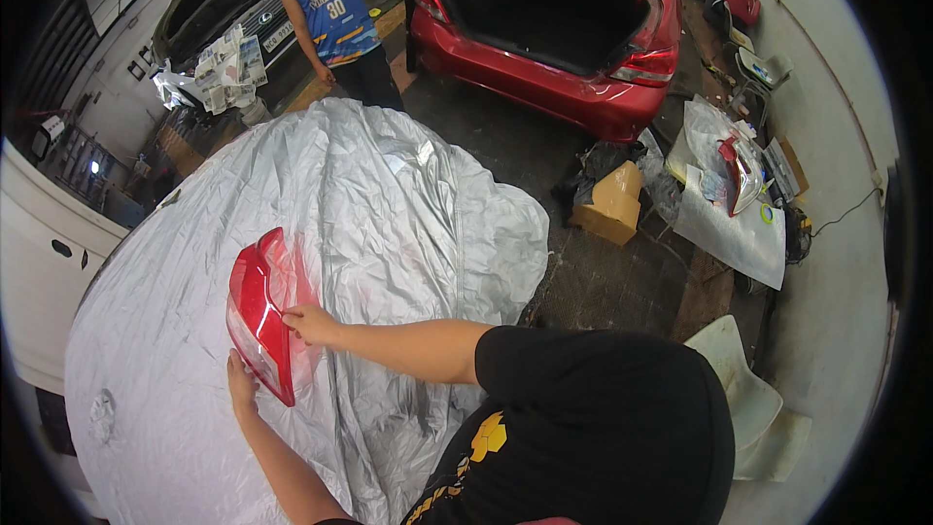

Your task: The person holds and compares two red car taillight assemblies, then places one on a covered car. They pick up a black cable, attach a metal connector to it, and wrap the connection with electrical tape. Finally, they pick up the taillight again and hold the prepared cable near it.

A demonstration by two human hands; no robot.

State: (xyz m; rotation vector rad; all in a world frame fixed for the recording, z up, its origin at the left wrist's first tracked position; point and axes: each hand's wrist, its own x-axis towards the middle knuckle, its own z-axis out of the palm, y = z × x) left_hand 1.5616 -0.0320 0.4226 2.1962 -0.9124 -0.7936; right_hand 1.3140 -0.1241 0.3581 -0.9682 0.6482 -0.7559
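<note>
1. Head view, nearest: the person's black short-sleeved shirt with yellow hexagon print [583, 418] fills the lower right, both bare forearms reaching left from it.
2. Left hand [241, 381] cups the lower edge of a curved red plastic tail-lamp lens [258, 316], fingers closed under its bottom rim.
3. Right hand [309, 323] grips the lens's right edge, fingers curled onto it; the lens stands on end, held between both hands.
4. Beneath the lens, a crinkled silver fabric car cover [389, 204] drapes over a rounded vehicle body.
5. Right of the cover, on the dark floor, a tan cardboard box [612, 202] sits near a grey sheet [739, 228] carrying a second red lamp unit [739, 170].
6. Farthest back, a red car with its boot lid raised [544, 34] stands beside another person in a blue sleeveless jersey [335, 15], one hand on the car.
</note>
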